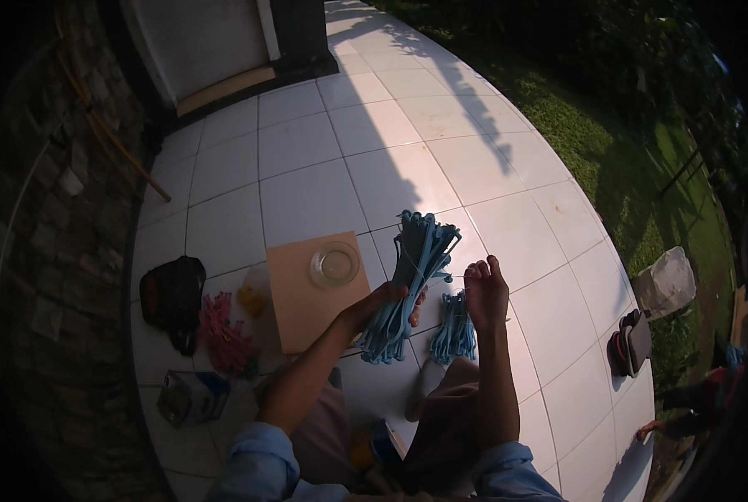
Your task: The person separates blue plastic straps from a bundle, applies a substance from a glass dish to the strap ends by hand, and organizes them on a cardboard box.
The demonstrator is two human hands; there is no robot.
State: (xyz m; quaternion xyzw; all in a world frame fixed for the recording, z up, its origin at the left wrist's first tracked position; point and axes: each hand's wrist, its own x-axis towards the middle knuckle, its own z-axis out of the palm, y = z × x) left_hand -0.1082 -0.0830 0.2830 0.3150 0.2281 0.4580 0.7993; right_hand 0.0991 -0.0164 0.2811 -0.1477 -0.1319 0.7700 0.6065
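My left hand is wrapped around the middle of a thick bundle of blue strips with looped ends. The bundle is held at a tilt above the tiled floor, its upper end spreading out. To its right, my right hand is raised with its fingers pinched on a thin pale string that runs taut to the bundle. Below and between my hands, a smaller bundle of similar blue strips lies on the floor near my knees.
A tan board holds a clear glass bowl. Leftward lie a pink bundle, a yellow item, a black bag and a rectangular tin. At right are dark footwear or a cap, a whitish sack and another person's hand.
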